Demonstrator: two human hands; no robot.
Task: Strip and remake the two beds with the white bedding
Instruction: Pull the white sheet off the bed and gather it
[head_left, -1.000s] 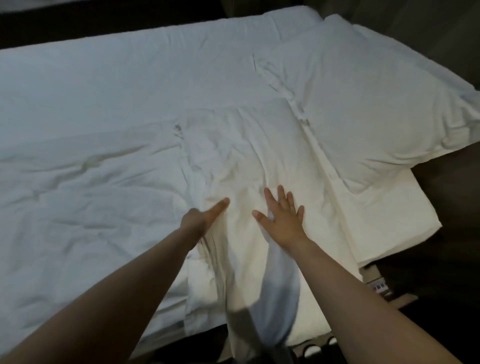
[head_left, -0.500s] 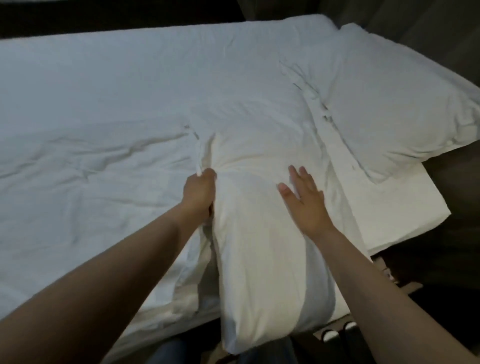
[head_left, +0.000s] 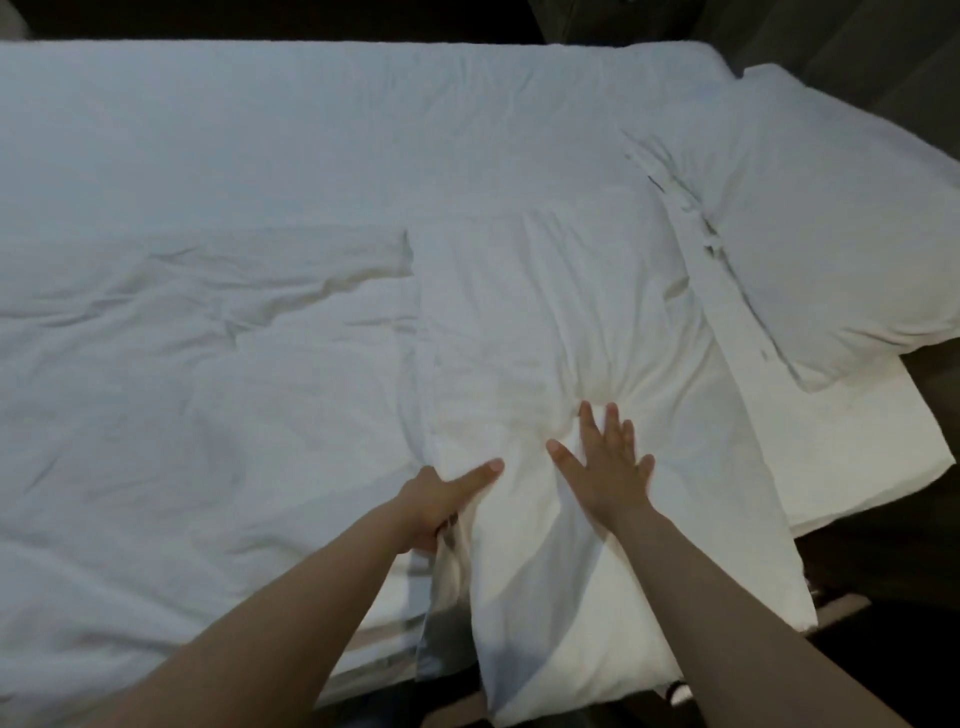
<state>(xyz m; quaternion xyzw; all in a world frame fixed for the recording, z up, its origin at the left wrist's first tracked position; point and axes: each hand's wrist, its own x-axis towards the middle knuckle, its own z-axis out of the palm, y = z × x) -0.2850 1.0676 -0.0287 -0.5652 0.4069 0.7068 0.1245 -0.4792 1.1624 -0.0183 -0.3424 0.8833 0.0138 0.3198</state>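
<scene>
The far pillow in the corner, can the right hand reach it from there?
Probably yes. The right hand lies flat on the near pillow, and the far pillow sits just to its right with only flat white bedding between, so nothing blocks a stretch across.

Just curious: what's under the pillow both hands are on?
The pillow lies on rumpled white bedding, its near end overhanging the bed. The left hand reaches beneath its side; the rest is covered.

A white pillow (head_left: 561, 322), dented at its centre, lies flat overhanging the 5 o'clock edge of the bed (head_left: 311, 119), a second pillow (head_left: 841, 234) lies angled at 2 o'clock, and a wrinkled white duvet (head_left: 197, 395) covers the 9 o'clock side.
</scene>
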